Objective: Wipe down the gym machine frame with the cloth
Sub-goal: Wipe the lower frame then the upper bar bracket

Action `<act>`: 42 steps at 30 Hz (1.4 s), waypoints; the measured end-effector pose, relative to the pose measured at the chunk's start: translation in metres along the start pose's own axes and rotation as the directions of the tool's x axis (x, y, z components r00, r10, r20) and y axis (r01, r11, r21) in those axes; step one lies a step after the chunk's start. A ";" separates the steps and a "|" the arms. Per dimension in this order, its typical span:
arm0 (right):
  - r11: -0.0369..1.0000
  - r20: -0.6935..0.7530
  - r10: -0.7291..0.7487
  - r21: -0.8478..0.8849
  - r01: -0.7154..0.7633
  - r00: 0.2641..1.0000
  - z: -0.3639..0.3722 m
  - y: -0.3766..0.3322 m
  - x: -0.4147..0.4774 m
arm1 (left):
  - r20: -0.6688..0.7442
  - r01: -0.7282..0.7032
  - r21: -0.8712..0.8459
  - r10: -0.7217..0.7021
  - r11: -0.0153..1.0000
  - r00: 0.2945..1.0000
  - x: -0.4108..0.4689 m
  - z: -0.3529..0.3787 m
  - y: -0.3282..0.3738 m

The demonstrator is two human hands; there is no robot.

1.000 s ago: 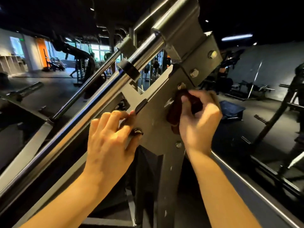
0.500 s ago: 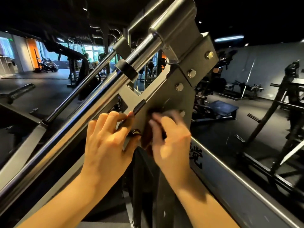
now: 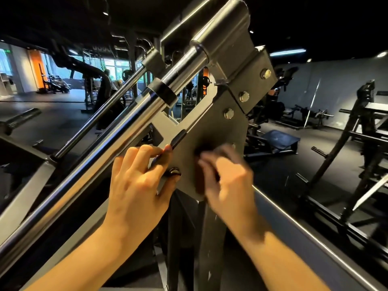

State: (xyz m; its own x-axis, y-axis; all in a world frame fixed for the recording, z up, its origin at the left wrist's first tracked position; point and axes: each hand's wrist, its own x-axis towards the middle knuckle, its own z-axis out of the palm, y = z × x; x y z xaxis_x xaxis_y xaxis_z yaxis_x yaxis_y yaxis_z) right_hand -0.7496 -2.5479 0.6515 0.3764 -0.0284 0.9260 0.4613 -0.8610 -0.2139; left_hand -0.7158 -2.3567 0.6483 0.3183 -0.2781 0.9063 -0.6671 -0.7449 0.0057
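Pressing the cloth (image 3: 199, 179) on the frame (image 3: 210, 129), the blurred right hand (image 3: 228, 181) curls round it; the left hand (image 3: 136, 185) hooks curled fingers over the frame's edge.

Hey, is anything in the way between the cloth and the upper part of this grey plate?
Nothing blocks it outright. The cloth, held to the plate by the right hand, has bare metal above it up to the bolt heads near the upper right edge. The left hand grips the plate's left edge by a black knob.
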 end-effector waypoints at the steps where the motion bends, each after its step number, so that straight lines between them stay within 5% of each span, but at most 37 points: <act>1: 0.998 -0.114 0.049 -0.029 -0.053 0.992 -0.007 0.006 0.019 | 0.001 0.006 -0.004 -0.006 1.000 1.000 0.000 0.000 0.000; 4: 0.987 -0.327 0.129 -0.050 -0.153 0.936 -0.004 -0.003 0.049 | -0.009 0.007 -0.022 -0.007 1.000 1.000 -0.001 0.001 0.001; 9: 0.996 -0.022 -0.081 0.031 0.082 0.996 0.022 -0.023 -0.017 | 0.009 -0.012 -0.005 0.012 1.000 1.000 -0.003 0.000 -0.003; 11: 0.997 -0.017 -0.080 -0.008 0.080 0.997 0.008 0.001 -0.012 | 0.024 -0.022 0.005 0.021 1.000 0.999 -0.003 -0.001 -0.005; 14: 0.984 -0.251 0.041 -0.158 -0.082 0.967 -0.013 0.027 0.024 | 0.034 -0.017 0.011 0.017 1.000 0.999 -0.003 0.000 -0.005; 17: 0.972 -0.434 0.180 -0.061 -0.229 0.882 -0.003 0.016 0.043 | 0.037 -0.004 0.004 0.003 1.000 0.999 -0.004 0.001 -0.003; 20: 0.997 -0.269 0.072 0.017 -0.070 0.961 0.022 -0.009 0.002 | 0.037 -0.005 -0.010 0.005 1.000 0.999 -0.004 0.001 -0.004; 24: 0.985 0.013 -0.075 -0.155 0.077 0.997 0.010 0.007 -0.040 | 0.032 0.003 -0.010 -0.002 1.000 0.999 -0.005 0.001 -0.004; 29: 0.978 -0.261 0.125 -0.131 -0.163 0.957 0.003 0.021 -0.011 | 0.022 0.010 -0.010 -0.010 1.000 1.000 -0.005 0.000 0.000; 35: 0.990 -0.008 0.033 -0.139 -0.034 0.999 0.016 0.020 -0.059 | 0.032 0.009 0.032 -0.010 0.999 0.999 -0.007 0.000 0.000; 40: 0.956 -0.296 0.213 -0.133 -0.261 0.931 -0.010 0.050 -0.018 | 0.032 0.047 0.033 -0.048 0.998 0.998 -0.008 0.002 0.005; 42: 0.960 -0.274 0.224 -0.104 -0.260 0.935 0.006 0.036 -0.030 | 0.021 0.056 0.030 -0.057 0.998 0.998 -0.009 0.002 0.006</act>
State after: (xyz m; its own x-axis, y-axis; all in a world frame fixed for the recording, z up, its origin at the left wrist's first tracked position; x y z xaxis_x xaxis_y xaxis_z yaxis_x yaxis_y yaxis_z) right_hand -0.7393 -2.5744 0.6141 0.2355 -0.3585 0.9034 0.2617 -0.8718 -0.4141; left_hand -0.7218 -2.3599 0.6395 0.3696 -0.2481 0.8954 -0.6278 -0.7771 0.0438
